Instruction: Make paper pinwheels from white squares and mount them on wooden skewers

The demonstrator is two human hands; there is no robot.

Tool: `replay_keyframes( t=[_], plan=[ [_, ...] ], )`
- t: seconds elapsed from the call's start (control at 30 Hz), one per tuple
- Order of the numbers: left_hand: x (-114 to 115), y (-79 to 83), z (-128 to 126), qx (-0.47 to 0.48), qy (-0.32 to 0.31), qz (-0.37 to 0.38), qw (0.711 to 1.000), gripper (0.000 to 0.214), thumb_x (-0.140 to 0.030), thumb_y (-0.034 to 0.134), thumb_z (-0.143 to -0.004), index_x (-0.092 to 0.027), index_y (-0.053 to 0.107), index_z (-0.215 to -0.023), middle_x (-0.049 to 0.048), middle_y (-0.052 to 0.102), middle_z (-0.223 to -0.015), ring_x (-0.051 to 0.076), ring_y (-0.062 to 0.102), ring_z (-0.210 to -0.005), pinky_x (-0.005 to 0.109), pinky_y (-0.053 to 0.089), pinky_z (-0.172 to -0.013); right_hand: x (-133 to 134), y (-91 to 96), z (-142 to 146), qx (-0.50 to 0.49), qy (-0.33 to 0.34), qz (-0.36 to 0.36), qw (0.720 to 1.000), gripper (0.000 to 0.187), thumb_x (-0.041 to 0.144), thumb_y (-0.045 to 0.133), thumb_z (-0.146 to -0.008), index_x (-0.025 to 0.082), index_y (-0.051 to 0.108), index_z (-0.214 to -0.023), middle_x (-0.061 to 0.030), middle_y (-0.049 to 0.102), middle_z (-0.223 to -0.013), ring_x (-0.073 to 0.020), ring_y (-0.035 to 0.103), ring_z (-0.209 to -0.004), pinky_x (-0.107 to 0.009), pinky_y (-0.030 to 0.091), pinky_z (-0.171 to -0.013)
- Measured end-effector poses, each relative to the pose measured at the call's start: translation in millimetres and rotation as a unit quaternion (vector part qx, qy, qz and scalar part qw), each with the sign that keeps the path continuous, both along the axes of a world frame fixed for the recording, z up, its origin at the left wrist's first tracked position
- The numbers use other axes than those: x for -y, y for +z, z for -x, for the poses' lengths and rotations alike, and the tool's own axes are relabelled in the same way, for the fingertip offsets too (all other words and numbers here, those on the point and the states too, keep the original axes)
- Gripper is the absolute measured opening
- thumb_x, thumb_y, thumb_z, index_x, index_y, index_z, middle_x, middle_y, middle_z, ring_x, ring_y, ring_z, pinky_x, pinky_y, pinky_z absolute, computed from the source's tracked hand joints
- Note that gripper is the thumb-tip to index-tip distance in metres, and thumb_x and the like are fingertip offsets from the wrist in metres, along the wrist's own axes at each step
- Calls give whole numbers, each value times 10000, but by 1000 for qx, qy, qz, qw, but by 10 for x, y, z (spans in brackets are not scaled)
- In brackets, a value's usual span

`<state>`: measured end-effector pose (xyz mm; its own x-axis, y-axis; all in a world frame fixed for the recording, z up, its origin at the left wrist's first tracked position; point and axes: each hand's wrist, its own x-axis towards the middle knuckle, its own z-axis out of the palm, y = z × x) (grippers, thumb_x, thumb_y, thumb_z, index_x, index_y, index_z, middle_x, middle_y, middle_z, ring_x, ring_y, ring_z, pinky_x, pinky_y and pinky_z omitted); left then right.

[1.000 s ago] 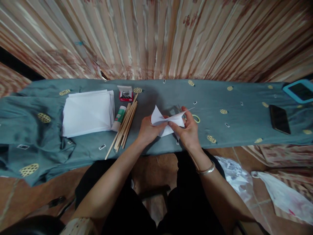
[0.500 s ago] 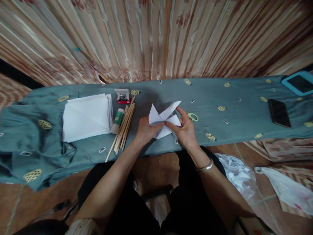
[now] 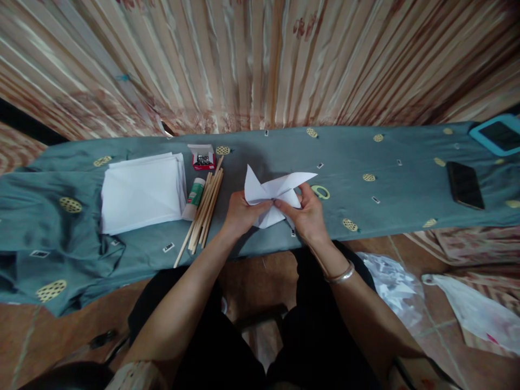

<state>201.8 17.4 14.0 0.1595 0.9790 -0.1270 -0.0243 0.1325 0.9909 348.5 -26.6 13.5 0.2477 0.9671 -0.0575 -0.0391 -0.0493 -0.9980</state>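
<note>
Between my two hands is a white paper pinwheel point(image 3: 280, 187) with pointed blades, held just above the cloth near the table's front edge. My left hand point(image 3: 241, 212) is closed on its left side, the thumb pressing near the centre. On the other side, my right hand point(image 3: 305, 214) grips the paper with its thumb also at the centre and its fingers behind. Yellow-green scissors handles point(image 3: 322, 192) show just right of my right hand; their blades are hidden. To the left lie several wooden sticks point(image 3: 206, 208) in a loose bundle.
A stack of white paper point(image 3: 142, 194) lies at the left, beside a green-and-white glue stick point(image 3: 195, 194) and an open red box of metal pins point(image 3: 203, 160). Farther right are a black phone point(image 3: 465, 185) and a blue-framed device point(image 3: 499, 135). Plastic bags point(image 3: 394, 287) rest on the floor.
The upper right blade of the pinwheel has sprung away from my right fingers and now points out to the right. Both hands keep their hold at the centre.
</note>
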Motion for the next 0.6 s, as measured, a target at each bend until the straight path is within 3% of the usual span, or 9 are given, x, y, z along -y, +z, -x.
replay_keyframes(
  t=[0.47,0.6],
  plan=[
    [10,-56,10,4,-12,-32,999,178,-226,780,-603,-116,764,-742,68,768,-751,193,696,-676,257,534,-607,7,17,12,-3,3,-11,1000,520,358,821,-634,260,564,-1076,2,741,-834,-215,677,-668,-386,567,-643],
    [-11,-73,12,21,-10,-39,999,190,-238,784,-594,-111,756,-732,57,760,-725,203,693,-664,271,539,-598,11,35,11,12,7,-2,1000,619,391,825,-623,258,553,-1164,0,743,-835,-216,677,-684,-386,571,-656]
  ],
)
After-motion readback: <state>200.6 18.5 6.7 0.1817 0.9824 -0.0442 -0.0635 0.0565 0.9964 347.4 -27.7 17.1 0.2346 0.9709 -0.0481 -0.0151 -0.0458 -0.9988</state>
